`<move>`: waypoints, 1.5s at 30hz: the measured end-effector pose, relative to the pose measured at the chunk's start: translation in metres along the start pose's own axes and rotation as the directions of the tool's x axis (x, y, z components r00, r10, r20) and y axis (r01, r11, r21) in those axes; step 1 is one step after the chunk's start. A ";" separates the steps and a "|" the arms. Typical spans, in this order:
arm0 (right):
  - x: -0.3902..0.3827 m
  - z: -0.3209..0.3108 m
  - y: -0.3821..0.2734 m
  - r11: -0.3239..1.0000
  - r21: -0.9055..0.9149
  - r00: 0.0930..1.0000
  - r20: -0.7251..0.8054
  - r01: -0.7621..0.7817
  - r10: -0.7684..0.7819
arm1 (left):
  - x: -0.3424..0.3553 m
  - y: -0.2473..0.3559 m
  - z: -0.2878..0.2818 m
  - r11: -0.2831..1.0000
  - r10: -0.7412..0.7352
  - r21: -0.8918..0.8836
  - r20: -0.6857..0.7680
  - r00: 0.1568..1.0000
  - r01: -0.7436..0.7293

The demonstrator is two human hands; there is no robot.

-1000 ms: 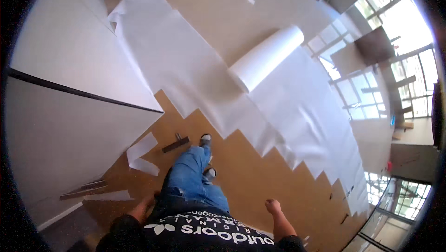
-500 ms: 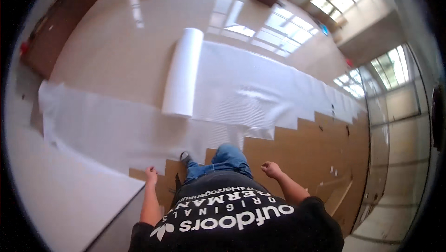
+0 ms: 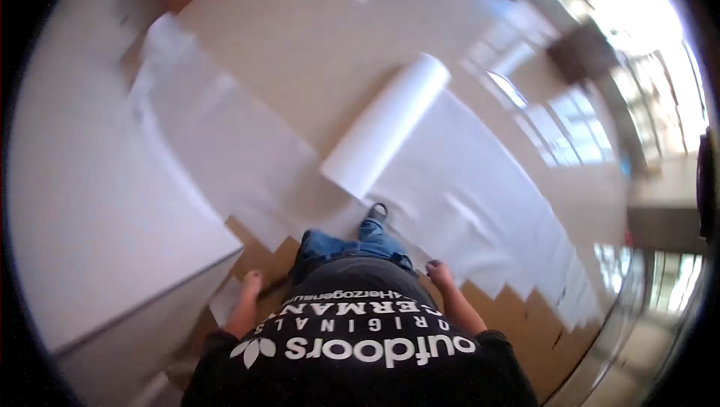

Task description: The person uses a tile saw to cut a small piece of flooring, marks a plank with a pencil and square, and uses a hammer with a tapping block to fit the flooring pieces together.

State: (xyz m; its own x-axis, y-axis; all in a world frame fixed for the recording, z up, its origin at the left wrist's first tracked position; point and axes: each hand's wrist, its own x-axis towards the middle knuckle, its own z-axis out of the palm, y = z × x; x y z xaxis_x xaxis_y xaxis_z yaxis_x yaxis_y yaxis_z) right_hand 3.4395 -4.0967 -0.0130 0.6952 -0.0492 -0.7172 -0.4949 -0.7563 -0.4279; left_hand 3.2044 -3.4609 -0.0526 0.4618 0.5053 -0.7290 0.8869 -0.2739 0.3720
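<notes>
My left hand (image 3: 253, 282) hangs at my left side, close to the corner of a pale flat-topped block; its fingers are too blurred to read. On my other side, my right hand (image 3: 438, 270) is held low beside my hip, fingers loosely curled with nothing visible in them. Ahead of me a thick white roll of sheeting (image 3: 386, 126) lies slantwise on the floor, apart from both hands. White sheet (image 3: 480, 175) stretches out to the right of the roll, with wrinkles near my foot. My shod foot (image 3: 378, 212) stands just by the roll's near end.
Another white strip (image 3: 225, 130) runs to the far left. Brown boards (image 3: 517, 321) with a stepped edge lie under and beside the sheeting. The pale block (image 3: 142, 257) stands at left. Glossy tiled floor (image 3: 300, 55) reflects windows; a dark brown box (image 3: 581, 51) sits far right.
My view has turned left, so the roll and sheeting appear rotated and farther right. One foot has stepped forward beside the roll. Both hands remain low at my sides.
</notes>
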 end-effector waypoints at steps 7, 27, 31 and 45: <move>0.142 -0.084 -0.176 0.959 -0.124 0.965 0.087 0.255 -0.246 | -0.052 -0.032 0.048 0.806 -0.250 -0.582 -0.161 0.955 0.113; 0.187 -0.069 -0.399 0.825 -0.435 0.930 0.107 0.361 -0.351 | 0.262 0.105 -0.097 0.716 -0.026 -0.621 -0.479 0.877 -0.318; 0.201 -0.046 -0.422 0.806 -0.440 0.917 0.142 0.396 -0.373 | 0.260 0.043 -0.087 0.719 -0.213 -0.692 -0.304 0.929 -0.062; 0.259 -0.089 -0.442 0.863 -0.368 0.938 0.124 0.346 -0.323 | 0.222 0.082 0.070 0.856 -0.143 -0.500 0.017 0.990 0.132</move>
State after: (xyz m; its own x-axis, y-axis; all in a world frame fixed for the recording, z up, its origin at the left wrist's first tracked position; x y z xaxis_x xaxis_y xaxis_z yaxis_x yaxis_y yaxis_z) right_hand 3.8847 -3.8333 0.0396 0.7477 0.2787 -0.6028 0.0045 -0.9098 -0.4150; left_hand 3.3790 -3.4285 -0.2247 0.3298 0.5254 -0.7843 0.8259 0.2417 0.5093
